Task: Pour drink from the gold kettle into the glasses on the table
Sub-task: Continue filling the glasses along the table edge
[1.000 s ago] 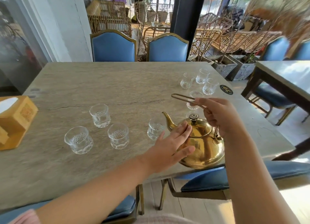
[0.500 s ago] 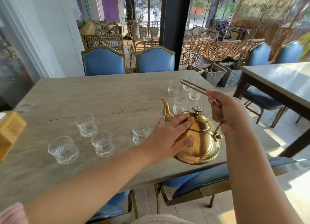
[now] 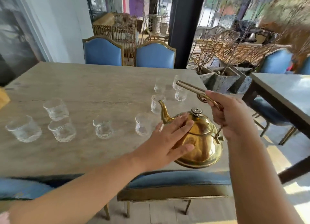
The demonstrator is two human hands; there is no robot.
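R hand (image 3: 233, 116) is clenching kettle (image 3: 201, 140) handle (image 3: 189, 88); L hand (image 3: 167, 143) is pressing flat on its side, fingers straight. Kettle is hanging over table (image 3: 100, 83) near edge, spout (image 3: 163, 112) pointing away-left toward glass (image 3: 154, 106) just beyond; tilt fwd likely next.

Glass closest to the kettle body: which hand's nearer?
Left. The left hand rests flat on the gold kettle, just right of that glass; the right hand holds the handle across the kettle, farther right.
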